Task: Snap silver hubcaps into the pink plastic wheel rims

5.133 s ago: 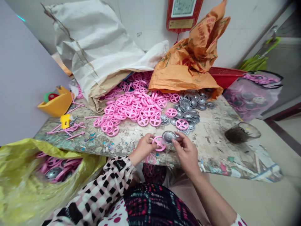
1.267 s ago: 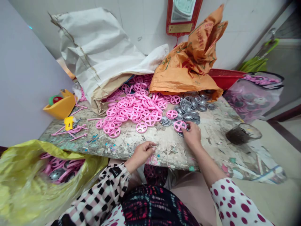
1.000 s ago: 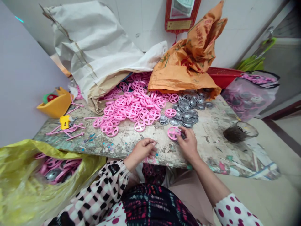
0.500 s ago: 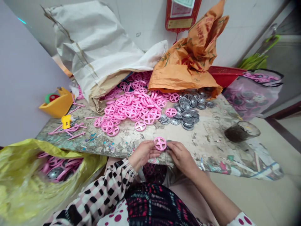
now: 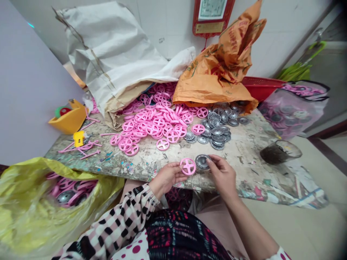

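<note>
"Starting with the left hand (image 5: 168, 177), what is held there?"

"A pink wheel (image 5: 188, 166) is gripped at its left edge between thumb and fingers, the hand being partly closed, with the lower fingers curved beneath. Its cross-shaped spokes are turned up toward the camera."

"And by the right hand (image 5: 223, 175)?"

"A grey disc (image 5: 202, 162) is pinched at its right edge between thumb and fingers, the hand being half curled. Wheel and disc are held side by side over the near part of the table (image 5: 244, 155)."

"Where are similar pieces placed?"

"A heap of pink wheels (image 5: 152, 129) is spread before the mouth of a white sack (image 5: 114, 47). Just to its right, a pile of grey discs (image 5: 217, 130) is seen at the opening of an orange bag (image 5: 214, 85)."

"What is set farther out?"

"On the left, pink rods (image 5: 90, 155) are scattered around a yellow piece (image 5: 78, 138); below them, pink and grey parts are held in an open yellow bag (image 5: 24, 202). On the right, a glass (image 5: 280, 153) with dark contents is placed."
</note>
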`<state>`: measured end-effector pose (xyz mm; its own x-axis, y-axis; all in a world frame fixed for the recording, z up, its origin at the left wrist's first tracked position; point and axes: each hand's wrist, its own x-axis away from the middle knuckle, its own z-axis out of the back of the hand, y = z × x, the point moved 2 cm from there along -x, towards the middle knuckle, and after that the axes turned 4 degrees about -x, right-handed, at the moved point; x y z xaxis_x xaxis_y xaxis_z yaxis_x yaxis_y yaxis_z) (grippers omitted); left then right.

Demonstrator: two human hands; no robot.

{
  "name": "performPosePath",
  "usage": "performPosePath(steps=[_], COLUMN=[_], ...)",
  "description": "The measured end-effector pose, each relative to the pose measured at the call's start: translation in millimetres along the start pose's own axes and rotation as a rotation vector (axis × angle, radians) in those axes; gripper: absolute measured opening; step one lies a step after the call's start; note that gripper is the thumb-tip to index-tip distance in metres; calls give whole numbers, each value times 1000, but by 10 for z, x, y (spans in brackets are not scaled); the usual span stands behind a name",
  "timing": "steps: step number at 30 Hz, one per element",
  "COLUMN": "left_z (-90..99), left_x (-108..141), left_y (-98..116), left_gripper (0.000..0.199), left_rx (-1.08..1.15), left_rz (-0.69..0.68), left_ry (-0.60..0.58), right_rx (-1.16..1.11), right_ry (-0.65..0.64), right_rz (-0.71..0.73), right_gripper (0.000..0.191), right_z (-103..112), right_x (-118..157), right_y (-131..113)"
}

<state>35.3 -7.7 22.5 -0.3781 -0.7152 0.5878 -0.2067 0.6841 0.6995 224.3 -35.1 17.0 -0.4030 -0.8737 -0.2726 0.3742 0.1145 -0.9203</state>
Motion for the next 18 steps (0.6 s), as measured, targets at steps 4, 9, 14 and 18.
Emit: performPosePath(steps=[4, 9, 14, 18], left_z=[-12, -13, -3, -17], left_x=[-12, -11, -4, 9], left_y=[-25, -40, -87, -69], left_gripper=[8, 9, 8, 13], left_rx=[40, 70, 13, -42], left_rz=[-10, -33, -48, -79], left_ry=[-20, -65, -45, -38], right_rx=[267, 404, 290, 123], right_ry=[-143, -276, -355, -329], right_rz=[538, 856, 766, 517], right_gripper=[23, 33, 39, 30], right_z=[-110, -237, -296, -205], right_x=[195, 350, 463, 384], right_y=[-255, -187, -124, -263])
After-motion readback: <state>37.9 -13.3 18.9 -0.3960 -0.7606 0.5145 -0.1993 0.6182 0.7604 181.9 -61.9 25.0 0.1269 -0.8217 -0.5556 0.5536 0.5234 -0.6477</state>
